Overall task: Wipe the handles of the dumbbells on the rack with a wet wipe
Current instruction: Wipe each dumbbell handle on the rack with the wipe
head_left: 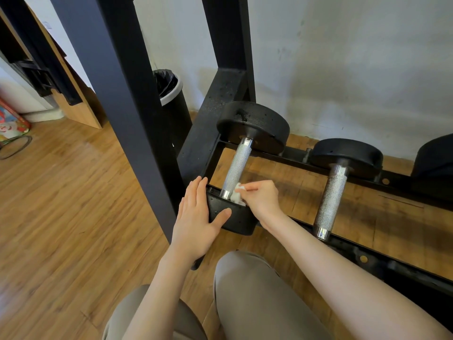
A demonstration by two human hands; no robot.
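A view looking down at a person crouched in front of a low black dumbbell rack (291, 153) on a wooden floor (61, 192). Two dumbbells lie across the rack's rails, with part of a third at the right edge. The left dumbbell (252, 123) has black round ends and a knurled silver handle (237, 165). The left hand (196, 217) lies flat with straight fingers against the side of that dumbbell's near end, thumb resting on its face. The right hand (261, 196) pinches a crumpled white wet wipe (237, 195) between thumb and fingers and holds it against the near end of the handle, where the handle meets the black weight. The two hands are close together but not touching. The second dumbbell (343, 155) sits to the right, untouched, its silver handle angled toward the viewer. A tall black upright of the rack rises on the left. Behind it stands a black bin (171, 94) with a liner, against a white wall (343, 57). The person's knees in beige trousers (257, 303) fill the bottom.
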